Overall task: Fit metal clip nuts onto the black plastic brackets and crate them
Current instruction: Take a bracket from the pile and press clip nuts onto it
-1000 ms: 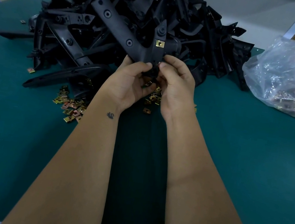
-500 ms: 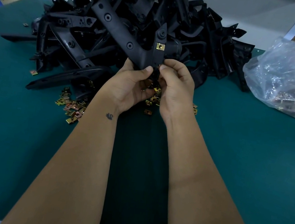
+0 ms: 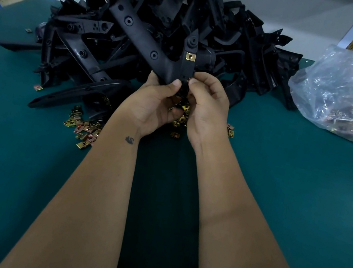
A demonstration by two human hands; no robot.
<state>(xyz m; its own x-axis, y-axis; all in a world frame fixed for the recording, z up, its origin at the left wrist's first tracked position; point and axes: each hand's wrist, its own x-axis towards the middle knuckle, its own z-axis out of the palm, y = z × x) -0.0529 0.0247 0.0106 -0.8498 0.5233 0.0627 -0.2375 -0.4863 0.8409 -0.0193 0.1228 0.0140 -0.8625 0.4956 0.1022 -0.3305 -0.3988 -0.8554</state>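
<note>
— What are we holding?

— A V-shaped black bracket (image 3: 153, 45), lifted above the green table (image 3: 279, 186) in front of the heap of brackets (image 3: 213, 18). One gold clip nut (image 3: 190, 56) already sits on its short arm.

— And our hands?

— Our left hand (image 3: 152, 104) grips the bracket's lower corner, thumb pressed on its face. Our right hand (image 3: 208, 106) pinches the bottom of the short arm between thumb and curled fingers; whether a nut is under them we cannot tell.

— Around that?

— Loose clip nuts (image 3: 85, 126) lie scattered on the table beneath and left of our wrists. A clear plastic bag (image 3: 346, 92) with more nuts rests well to the right.
</note>
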